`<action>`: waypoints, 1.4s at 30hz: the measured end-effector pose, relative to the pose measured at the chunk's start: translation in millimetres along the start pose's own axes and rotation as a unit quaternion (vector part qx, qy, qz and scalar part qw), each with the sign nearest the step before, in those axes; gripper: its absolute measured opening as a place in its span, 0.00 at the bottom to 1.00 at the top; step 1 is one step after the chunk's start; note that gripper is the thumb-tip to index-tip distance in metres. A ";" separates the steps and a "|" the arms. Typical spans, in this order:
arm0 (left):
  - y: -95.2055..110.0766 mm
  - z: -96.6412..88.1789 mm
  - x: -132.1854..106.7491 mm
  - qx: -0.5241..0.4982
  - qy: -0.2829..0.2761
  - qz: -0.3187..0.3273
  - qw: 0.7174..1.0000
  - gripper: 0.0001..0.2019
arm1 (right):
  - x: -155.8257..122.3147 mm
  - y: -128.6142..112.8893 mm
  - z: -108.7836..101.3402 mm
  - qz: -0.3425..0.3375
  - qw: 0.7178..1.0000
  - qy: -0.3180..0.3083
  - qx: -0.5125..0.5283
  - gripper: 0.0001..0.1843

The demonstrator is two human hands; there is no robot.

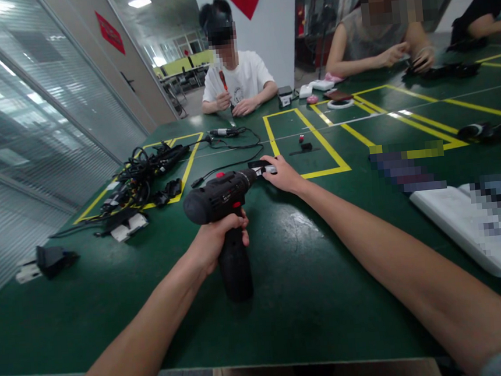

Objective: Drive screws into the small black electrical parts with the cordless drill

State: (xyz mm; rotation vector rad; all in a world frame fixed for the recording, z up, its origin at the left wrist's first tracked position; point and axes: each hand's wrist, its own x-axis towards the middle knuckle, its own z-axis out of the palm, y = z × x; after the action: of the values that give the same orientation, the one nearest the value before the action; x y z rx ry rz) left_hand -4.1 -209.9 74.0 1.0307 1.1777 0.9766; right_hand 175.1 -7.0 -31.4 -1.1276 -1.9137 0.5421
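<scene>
My left hand (219, 234) is wrapped round the grip of a black cordless drill (223, 205) with red buttons, held above the green table (302, 277) and pointing away to the right. My right hand (282, 173) is closed round the drill's front end, fingers pinching the chuck and a small black and white piece (262, 166) there. I cannot tell what that piece is. A small red and black part (303, 142) lies on the table just beyond, inside a yellow-taped rectangle.
A tangle of black cables and chargers (144, 177) lies at the left. A black adapter (50, 261) sits near the left edge. A white device (468, 221) rests at the right. Across the table a person in a white shirt (238, 78) holds a red screwdriver; other people work at the far right.
</scene>
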 end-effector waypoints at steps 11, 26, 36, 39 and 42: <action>-1.7 -1.8 1.2 0.005 -0.001 0.001 1.000 0.08 | 0.7 1.0 1.1 -0.005 1.000 0.003 -0.003 0.27; 0.4 -1.3 0.5 -0.001 -0.008 -0.002 1.000 0.07 | 0.3 0.6 0.0 -0.001 1.000 -0.004 -0.003 0.27; 1.3 0.0 -0.5 -0.005 -0.001 -0.004 1.000 0.08 | -0.2 -0.6 -0.4 -0.002 1.000 -0.002 0.001 0.27; 1.0 0.2 -0.3 -0.003 0.003 -0.003 1.000 0.08 | -0.1 -0.6 0.0 -0.001 1.000 0.000 -0.003 0.27; 0.8 0.0 0.0 -0.002 -0.001 -0.003 1.000 0.08 | 0.2 -0.1 0.1 -0.002 1.000 -0.001 -0.006 0.27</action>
State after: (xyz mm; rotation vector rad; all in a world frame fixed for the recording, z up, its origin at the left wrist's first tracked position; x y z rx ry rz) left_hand -4.1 -209.7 74.8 1.0245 1.1761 0.9722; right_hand 174.9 -7.0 -31.3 -1.1310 -1.9236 0.5310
